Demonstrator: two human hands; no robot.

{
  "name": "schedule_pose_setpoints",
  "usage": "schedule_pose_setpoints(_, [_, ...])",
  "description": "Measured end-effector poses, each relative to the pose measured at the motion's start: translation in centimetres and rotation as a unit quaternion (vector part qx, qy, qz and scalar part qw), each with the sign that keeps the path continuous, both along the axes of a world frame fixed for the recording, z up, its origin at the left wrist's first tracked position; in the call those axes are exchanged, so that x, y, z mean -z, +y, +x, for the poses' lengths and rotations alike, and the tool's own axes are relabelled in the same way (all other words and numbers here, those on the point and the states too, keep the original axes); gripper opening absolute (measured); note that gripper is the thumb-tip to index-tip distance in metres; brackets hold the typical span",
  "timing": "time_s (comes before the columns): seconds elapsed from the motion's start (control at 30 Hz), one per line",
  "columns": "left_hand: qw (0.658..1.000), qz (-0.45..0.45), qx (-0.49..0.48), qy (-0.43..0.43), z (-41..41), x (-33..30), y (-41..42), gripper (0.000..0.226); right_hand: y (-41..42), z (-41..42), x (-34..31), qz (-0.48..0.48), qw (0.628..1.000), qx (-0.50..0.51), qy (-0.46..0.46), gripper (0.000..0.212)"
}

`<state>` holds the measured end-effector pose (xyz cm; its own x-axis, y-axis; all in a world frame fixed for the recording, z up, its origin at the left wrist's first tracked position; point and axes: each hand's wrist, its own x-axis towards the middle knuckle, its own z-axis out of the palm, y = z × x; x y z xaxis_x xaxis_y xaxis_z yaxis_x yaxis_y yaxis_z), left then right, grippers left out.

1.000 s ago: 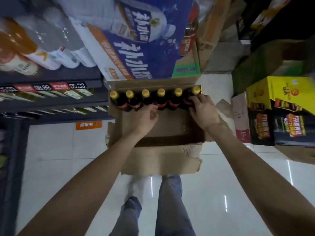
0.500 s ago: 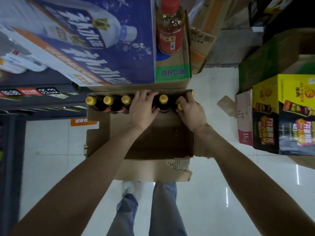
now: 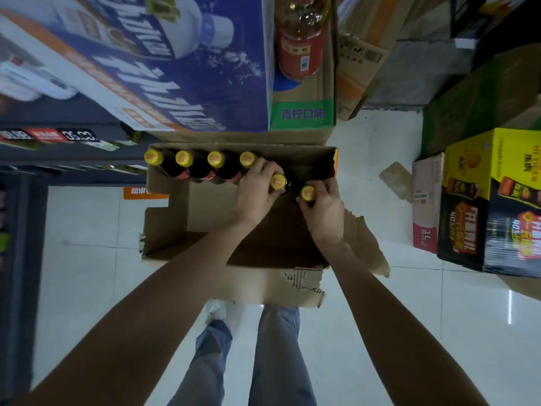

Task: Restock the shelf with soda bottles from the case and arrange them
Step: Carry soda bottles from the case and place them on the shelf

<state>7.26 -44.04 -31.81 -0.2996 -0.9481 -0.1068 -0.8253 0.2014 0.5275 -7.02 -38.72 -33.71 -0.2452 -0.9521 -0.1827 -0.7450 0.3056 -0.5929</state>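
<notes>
Down on the glossy tile floor (image 3: 87, 259) I've got the torn cardboard case (image 3: 181, 218), four yellow-capped dark bottles (image 3: 199, 168) lined along its far wall. Since half a second ago two more came up off the row: left hand (image 3: 254, 194) grips one neck, right hand (image 3: 325, 206) pinches the other.

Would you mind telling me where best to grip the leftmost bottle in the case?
Probably by the neck just under its yellow cap, coming from above. The leftmost bottle stands upright against the case wall with a neighbour tight on its right, so only its top is free.
</notes>
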Motion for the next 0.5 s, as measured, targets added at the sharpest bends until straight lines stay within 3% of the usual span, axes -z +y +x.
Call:
schedule_pose_setpoints(0.27, [0.977,-0.020,-0.125,0.170,5.9,-5.8,6.5,0.041,1.6,1.6,-5.6,-0.136,0.987,-0.072,-0.045,0.032])
schedule_pose_setpoints(0.37, [0.930,0.019,-0.198,0.309,8.5,-9.5,9.4,0.034,1.9,3.4,-10.3,-0.177,0.967,-0.146,-0.108,0.036])
schedule_pose_setpoints(0.5, [0.861,0.038,-0.243,0.445,12.3,-15.1,14.6,0.029,2.9,8.0,-16.8,-0.085,0.918,-0.224,-0.316,0.030])
